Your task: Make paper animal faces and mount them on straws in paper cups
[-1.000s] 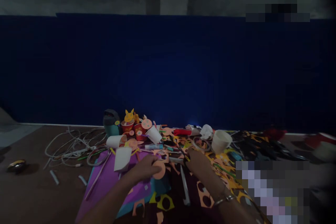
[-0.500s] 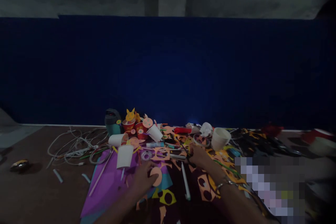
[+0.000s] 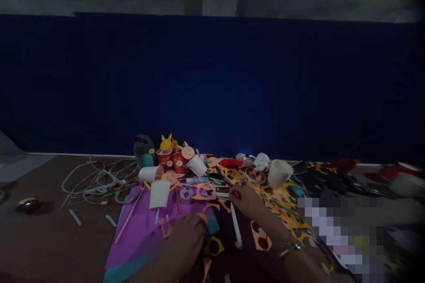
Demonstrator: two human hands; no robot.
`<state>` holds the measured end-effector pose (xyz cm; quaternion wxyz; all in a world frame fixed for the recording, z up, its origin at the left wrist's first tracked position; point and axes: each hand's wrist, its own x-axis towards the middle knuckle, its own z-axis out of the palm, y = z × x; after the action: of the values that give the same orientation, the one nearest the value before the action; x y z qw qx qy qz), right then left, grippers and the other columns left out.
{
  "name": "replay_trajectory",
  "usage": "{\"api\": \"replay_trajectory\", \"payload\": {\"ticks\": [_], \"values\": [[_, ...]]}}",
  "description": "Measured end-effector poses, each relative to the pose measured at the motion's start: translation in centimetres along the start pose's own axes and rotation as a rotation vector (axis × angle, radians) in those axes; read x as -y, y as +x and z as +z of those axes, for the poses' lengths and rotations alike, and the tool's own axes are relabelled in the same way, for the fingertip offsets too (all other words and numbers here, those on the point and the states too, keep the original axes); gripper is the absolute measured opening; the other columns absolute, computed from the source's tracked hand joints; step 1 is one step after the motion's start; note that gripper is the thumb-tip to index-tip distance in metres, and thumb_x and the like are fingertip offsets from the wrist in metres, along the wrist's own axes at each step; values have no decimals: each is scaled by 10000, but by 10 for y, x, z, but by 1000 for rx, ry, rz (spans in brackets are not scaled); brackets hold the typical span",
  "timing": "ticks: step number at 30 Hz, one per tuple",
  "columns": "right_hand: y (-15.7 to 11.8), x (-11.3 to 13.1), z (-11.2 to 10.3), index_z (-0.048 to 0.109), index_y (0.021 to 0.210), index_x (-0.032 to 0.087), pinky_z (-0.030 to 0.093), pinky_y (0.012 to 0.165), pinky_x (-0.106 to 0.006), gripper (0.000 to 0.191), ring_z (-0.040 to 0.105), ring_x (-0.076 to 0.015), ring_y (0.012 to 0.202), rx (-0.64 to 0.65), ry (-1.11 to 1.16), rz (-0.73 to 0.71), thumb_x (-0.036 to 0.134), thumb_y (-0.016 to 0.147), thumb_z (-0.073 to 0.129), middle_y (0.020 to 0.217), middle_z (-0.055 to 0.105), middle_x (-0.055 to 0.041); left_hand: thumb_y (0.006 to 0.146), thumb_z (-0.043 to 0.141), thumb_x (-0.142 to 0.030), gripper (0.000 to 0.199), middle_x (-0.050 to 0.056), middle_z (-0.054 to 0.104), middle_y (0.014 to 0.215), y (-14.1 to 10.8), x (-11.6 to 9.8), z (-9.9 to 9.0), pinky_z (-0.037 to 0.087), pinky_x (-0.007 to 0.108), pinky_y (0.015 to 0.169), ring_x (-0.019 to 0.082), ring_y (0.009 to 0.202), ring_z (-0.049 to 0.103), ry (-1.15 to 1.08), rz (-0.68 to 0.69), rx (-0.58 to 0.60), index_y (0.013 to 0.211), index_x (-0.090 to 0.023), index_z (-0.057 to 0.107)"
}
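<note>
My left hand is over the purple sheet's right edge, with its fingers curled round an orange paper disc that is partly covered. A yellow paper scrap with a round hole lies beside that hand. My right hand, with a bracelet at the wrist, has its fingertips pinched together by the end of a white pen. A thin dark shape also meets these fingertips, and what they grip cannot be made out. Just below lies a second white pen.
Purple paper carries an upturned white paper cup. Behind are decorated red cups, a tape roll and a cream cup. Orange cut-out scraps spread rightward. Tangled white cables lie left.
My left hand has turned over and closed more around the orange disc, covering most of it. My right hand has shifted slightly left, its fingertips drawn together. The view has tilted slightly.
</note>
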<state>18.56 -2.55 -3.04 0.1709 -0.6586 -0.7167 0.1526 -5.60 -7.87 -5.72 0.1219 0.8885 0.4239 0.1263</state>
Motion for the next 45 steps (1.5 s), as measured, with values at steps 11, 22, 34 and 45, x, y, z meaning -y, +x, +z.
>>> {"api": "replay_trajectory", "payload": {"ticks": [11,22,34,45], "values": [[11,13,50,665,889,183,360,855,-310,208,521,-231,998,-179,-245,-171,160,829,467,979,628,-96,827,485,-167,329,44,596,1171,-5,8,8,403,365,934,222,1071,525,-44,87,-91,1135,-255,562],[11,2,56,544,1040,162,330,902,-394,229,510,-243,985,-298,28,-283,145,859,405,1032,599,-104,830,510,-195,332,39,605,1184,-5,9,6,417,386,925,240,1084,534,5,114,-99,1150,-270,560],[26,0,42,587,829,195,387,473,-237,248,466,-107,497,-186,1621,50,403,714,659,614,533,27,838,514,-212,332,28,586,1193,-7,14,10,435,378,904,228,1081,530,46,148,-95,1163,-274,529],[22,5,49,492,797,202,93,346,-126,338,205,-11,368,-122,1599,83,486,711,654,514,345,105,814,545,-196,337,5,586,1176,-8,11,12,412,368,910,217,1071,520,-23,110,-123,1136,-297,547]]}}
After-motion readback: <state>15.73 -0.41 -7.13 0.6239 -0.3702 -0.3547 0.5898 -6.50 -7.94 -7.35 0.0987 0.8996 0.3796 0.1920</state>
